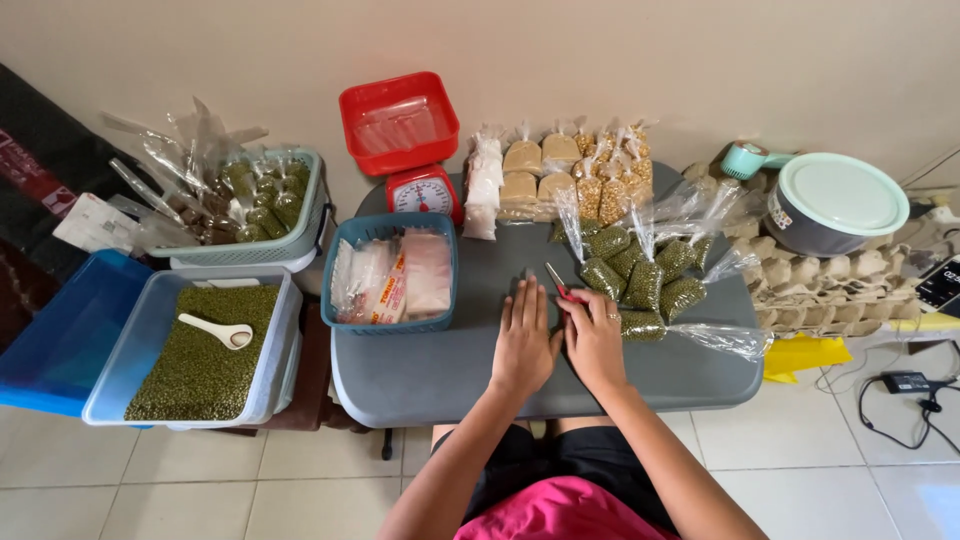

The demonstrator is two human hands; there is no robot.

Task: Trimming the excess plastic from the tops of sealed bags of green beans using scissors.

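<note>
My left hand (523, 337) lies flat, fingers together, on the grey table (430, 375). Right beside it, my right hand (594, 338) grips red-handled scissors (558, 283), whose blades point away from me. Just right of the scissors lies a cluster of small clear bags filled with green mung beans (640, 275); the nearest bag touches my right hand's fingers. One long bag (725, 340) trails off toward the table's right edge.
A blue basket of plastic packets (392, 272) sits left of my hands. Behind are a red scale (410, 150) and bagged goods (555, 170). At left stand a tub of mung beans with a white scoop (205, 345) and a basket of filled bags (250, 200). Egg trays and a lidded pot (835, 205) sit at right.
</note>
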